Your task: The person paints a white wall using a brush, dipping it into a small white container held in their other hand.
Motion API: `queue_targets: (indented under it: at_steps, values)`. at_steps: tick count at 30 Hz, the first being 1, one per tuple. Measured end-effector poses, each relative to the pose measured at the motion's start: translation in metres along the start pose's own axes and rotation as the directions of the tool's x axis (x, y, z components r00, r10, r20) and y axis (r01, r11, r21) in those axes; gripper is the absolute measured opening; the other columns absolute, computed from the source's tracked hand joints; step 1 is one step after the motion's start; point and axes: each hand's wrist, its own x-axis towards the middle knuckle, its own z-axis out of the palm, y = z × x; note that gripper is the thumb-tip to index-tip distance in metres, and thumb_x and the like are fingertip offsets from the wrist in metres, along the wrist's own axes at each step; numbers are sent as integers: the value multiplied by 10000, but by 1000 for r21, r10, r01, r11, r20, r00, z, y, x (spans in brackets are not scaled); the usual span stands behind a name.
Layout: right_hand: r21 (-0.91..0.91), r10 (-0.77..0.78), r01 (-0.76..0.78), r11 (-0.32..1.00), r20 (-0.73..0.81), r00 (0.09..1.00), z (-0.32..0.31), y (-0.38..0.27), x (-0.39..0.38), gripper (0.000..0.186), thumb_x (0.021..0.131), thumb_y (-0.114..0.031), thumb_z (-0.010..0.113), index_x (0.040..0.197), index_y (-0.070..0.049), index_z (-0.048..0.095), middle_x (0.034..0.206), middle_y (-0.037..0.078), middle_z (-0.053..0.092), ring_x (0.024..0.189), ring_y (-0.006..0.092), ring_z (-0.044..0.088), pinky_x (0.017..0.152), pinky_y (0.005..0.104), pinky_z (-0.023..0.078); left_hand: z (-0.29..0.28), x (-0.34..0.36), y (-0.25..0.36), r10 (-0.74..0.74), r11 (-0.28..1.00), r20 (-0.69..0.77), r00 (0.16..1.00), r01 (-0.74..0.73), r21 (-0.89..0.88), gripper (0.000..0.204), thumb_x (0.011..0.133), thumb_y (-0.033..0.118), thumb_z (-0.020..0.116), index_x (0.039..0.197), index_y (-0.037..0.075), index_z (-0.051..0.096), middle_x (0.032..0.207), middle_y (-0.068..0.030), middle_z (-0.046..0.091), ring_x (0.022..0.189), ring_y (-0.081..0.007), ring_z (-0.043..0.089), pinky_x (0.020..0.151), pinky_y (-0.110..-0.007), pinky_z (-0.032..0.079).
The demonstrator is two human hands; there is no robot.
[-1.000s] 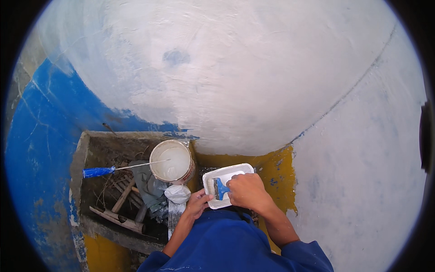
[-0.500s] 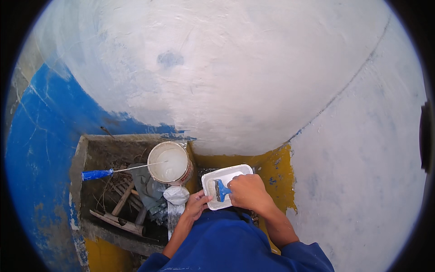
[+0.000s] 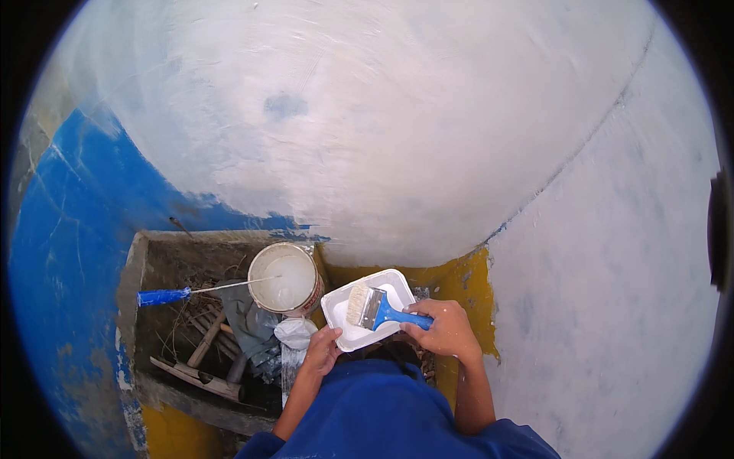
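Note:
A wide paintbrush (image 3: 390, 314) with a blue handle, metal ferrule and pale bristles is gripped by my right hand (image 3: 449, 329), its fingers closed round the handle's end. The bristles point left and lie over a white rectangular tray (image 3: 395, 280) with white paint inside. My left hand (image 3: 322, 350) pinches the tray's near left corner, thumb at the rim, holding it in front of my body. Some fingers of that hand are hidden beneath the tray.
Left of the tray stands a bucket (image 3: 316, 295) of whitish liquid. A blue-handled roller (image 3: 164, 297) has its rod in it. Below, a concrete trough (image 3: 131, 287) holds a grey cloth (image 3: 248, 317), sticks and a hammer-like tool (image 3: 200, 378). White-painted walls (image 3: 428, 130) rise ahead and right.
My right hand has moved right and turned the paintbrush, so its bristles now show lying flat over the tray. The tray has shifted slightly left and up.

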Motion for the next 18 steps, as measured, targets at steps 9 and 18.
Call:
queue_targets:
  at_steps: [9, 18]
  values:
    - [881, 267, -268, 390, 171, 948, 36, 78, -21, 228, 830, -69, 701, 1016, 49, 644, 765, 88, 649, 500, 83, 508, 504, 237, 434, -4, -6, 11, 131, 984, -38, 991, -134, -115, 472, 899, 154, 580, 1278, -92, 442, 1200, -167, 600, 1072, -248, 625, 920, -369, 534]
    - [913, -20, -219, -344, 226, 974, 79, 110, -26, 269, 912, -138, 565, 1090, 62, 594, 704, 86, 571, 432, 97, 419, 443, 228, 342, -19, -7, 6, 120, 985, -69, 990, -127, -119, 519, 881, 161, 592, 1305, -83, 418, 1233, -171, 579, 1096, -263, 612, 941, -390, 521]
